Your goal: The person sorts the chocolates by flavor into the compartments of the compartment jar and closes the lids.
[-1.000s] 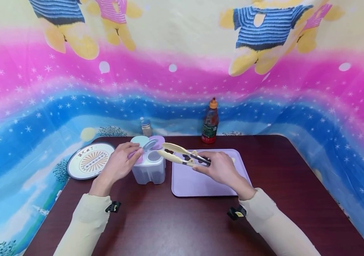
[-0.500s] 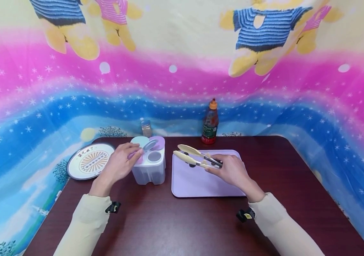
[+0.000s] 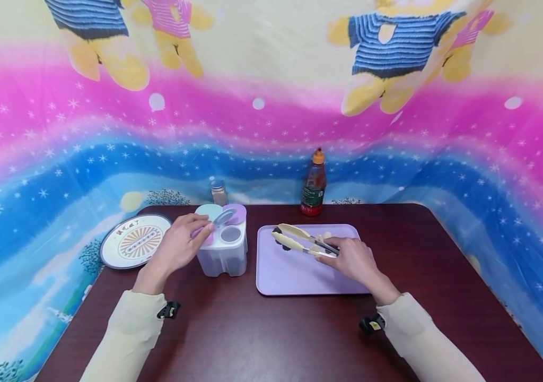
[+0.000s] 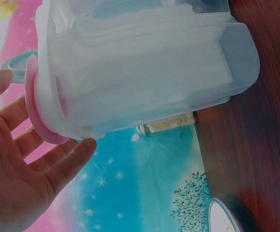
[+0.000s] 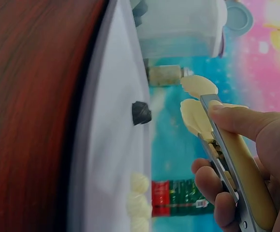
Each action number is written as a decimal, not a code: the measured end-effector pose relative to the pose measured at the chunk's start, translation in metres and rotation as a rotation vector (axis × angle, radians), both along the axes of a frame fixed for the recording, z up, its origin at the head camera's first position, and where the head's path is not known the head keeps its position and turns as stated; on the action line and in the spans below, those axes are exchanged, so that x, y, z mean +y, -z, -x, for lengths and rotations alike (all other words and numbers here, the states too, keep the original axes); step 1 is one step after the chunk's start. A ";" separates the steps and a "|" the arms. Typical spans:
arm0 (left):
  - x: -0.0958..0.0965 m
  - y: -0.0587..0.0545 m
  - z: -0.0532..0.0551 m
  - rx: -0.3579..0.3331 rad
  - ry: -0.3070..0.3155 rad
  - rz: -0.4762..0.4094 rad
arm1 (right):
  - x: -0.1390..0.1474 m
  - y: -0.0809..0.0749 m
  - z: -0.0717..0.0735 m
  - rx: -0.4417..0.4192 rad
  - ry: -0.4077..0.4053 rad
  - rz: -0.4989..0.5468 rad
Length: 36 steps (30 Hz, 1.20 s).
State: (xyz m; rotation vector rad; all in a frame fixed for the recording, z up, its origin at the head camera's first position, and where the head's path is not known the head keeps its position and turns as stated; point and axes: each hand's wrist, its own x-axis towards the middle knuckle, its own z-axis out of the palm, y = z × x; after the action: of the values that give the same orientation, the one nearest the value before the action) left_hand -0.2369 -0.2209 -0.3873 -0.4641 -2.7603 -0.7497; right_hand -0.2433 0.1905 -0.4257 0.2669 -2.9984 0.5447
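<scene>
My left hand (image 3: 182, 239) rests on the pink lid (image 4: 45, 108) of a clear seasoning box (image 3: 224, 260), its fingers extended. The thumb touches the raised grey-blue lid (image 3: 224, 216); below that lid, one round opening (image 3: 230, 234) is uncovered. In my right hand (image 3: 355, 261) I grip cream-tipped tongs (image 5: 231, 164) by their metal handles. Their tips are apart with nothing between them, above the purple tray (image 3: 300, 278). Dark pieces (image 5: 141, 112) and pale pieces (image 5: 140, 193) lie on the tray, partly hidden by the tongs in the head view.
A patterned plate (image 3: 135, 241) stands left of the box. Behind the box is a small glass shaker (image 3: 218, 193); a red sauce bottle (image 3: 313, 185) stands behind the tray. Patterned cloth (image 3: 252, 132) hangs around the dark wooden table (image 3: 252, 339).
My right hand has carried the tongs rightward from the box's opening to above the tray, bringing the tips over the dark pieces. The left hand and raised lid have stayed in place.
</scene>
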 end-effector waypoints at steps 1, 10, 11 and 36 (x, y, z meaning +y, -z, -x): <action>0.000 0.000 0.000 0.000 0.000 -0.001 | 0.001 0.002 0.000 0.000 0.002 -0.011; 0.000 0.000 0.000 0.004 0.000 -0.002 | 0.010 0.019 0.007 -0.016 -0.003 -0.069; 0.000 0.000 0.000 0.005 0.000 -0.002 | 0.011 0.021 0.008 -0.023 -0.003 -0.072; 0.000 -0.001 -0.001 -0.017 -0.003 -0.008 | 0.009 0.031 0.013 -0.045 -0.017 -0.090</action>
State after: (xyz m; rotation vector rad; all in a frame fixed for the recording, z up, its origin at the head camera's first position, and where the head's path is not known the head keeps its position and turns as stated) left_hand -0.2361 -0.2208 -0.3860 -0.4542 -2.7724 -0.7672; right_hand -0.2566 0.1998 -0.4563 0.2903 -3.0714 0.4241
